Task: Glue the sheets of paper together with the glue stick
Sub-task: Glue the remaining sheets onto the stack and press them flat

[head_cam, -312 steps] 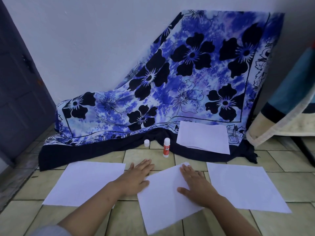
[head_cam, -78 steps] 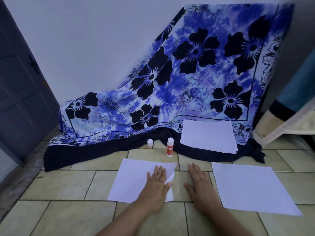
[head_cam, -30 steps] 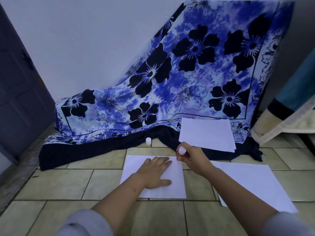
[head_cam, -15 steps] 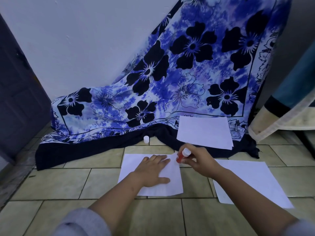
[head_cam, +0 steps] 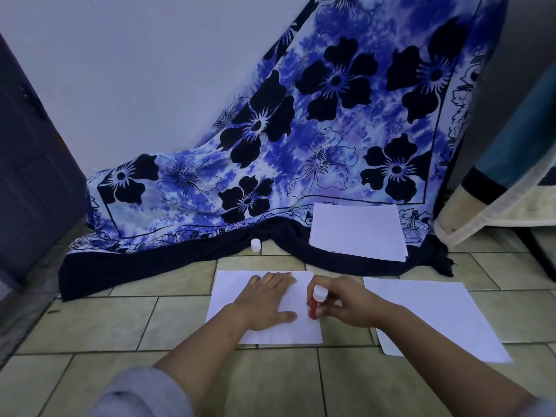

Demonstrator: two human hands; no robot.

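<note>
A white sheet of paper (head_cam: 234,296) lies on the tiled floor in front of me. My left hand (head_cam: 267,302) rests flat on its middle, fingers spread. My right hand (head_cam: 346,302) grips a red glue stick (head_cam: 314,305) with a white end on top, held upright with its lower end against the sheet's right edge. The stick's white cap (head_cam: 255,245) stands apart on the floor by the cloth's hem. A second white sheet (head_cam: 436,317) lies to the right, partly under my right forearm. A third sheet (head_cam: 358,231) rests farther back on the cloth.
A blue floral cloth (head_cam: 316,139) drapes down the white wall onto the floor behind the papers. A dark door (head_cam: 27,182) stands at left. A blanket's beige and blue edge (head_cam: 496,206) hangs at right. Bare tiles (head_cam: 105,323) lie to the left.
My right hand has drawn the glue stick down the sheet's right edge toward me, and the stick now stands more upright. My left hand stays flat on the sheet.
</note>
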